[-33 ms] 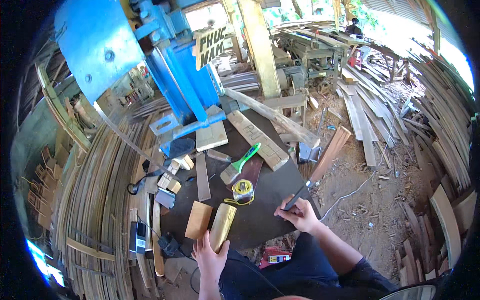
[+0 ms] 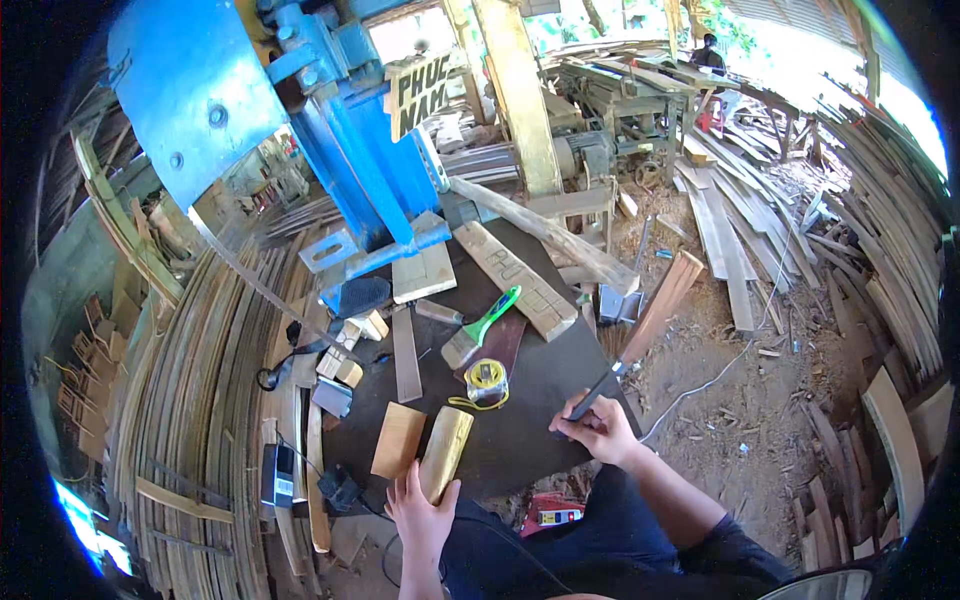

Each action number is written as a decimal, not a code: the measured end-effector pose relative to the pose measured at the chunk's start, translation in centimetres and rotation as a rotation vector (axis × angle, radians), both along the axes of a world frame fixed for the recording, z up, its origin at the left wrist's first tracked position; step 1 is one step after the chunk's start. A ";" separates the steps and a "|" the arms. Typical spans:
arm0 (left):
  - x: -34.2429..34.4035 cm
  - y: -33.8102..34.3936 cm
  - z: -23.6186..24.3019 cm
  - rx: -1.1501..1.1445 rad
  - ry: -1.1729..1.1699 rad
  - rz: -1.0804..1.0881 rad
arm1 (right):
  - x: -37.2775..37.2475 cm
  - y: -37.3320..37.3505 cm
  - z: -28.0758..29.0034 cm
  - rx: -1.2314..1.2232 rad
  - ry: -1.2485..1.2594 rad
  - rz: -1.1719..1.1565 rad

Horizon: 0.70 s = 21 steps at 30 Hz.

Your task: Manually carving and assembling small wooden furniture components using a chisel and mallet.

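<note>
My left hand has its thumb and fingers around the near end of a short yellowish wooden block, which lies on the dark tabletop. Beside it, close to those fingertips, is a flat reddish-brown wooden piece. Pinched in my right hand is a slim black pen-like tool, slanting up and to the right; its lower tip is hard to make out. A yellow tape measure and a green-handled paintbrush lie beyond the blocks.
A large blue machine with a blade stands at the far left. A lettered board lies across the table's back. A reddish plank juts up at the right. Long boards fill the left; a person is far off.
</note>
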<state>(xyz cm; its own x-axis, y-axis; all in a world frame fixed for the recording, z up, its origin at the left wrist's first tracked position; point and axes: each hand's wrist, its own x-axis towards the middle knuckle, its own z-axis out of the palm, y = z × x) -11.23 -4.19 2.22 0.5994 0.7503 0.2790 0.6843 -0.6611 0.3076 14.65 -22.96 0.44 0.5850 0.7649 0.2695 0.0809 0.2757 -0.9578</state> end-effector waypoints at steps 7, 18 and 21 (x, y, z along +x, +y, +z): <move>-1.1 1.8 0.0 0.016 -0.190 -0.203 | -1.0 -1.4 -0.8 0.235 -0.167 -0.282; 4.2 0.6 1.4 -0.065 -0.155 -0.436 | -1.2 -3.4 1.8 0.166 0.132 -0.363; 6.0 0.5 2.2 -0.117 -0.150 -0.526 | -0.5 -3.3 1.6 0.137 0.065 -0.308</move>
<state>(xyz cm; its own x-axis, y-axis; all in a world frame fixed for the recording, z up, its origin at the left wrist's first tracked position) -5.27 -3.65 4.44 0.8615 0.3921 0.3226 0.2150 -0.8573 0.4678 14.11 -26.24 2.01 0.8021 0.5092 0.3118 0.1199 0.3742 -0.9196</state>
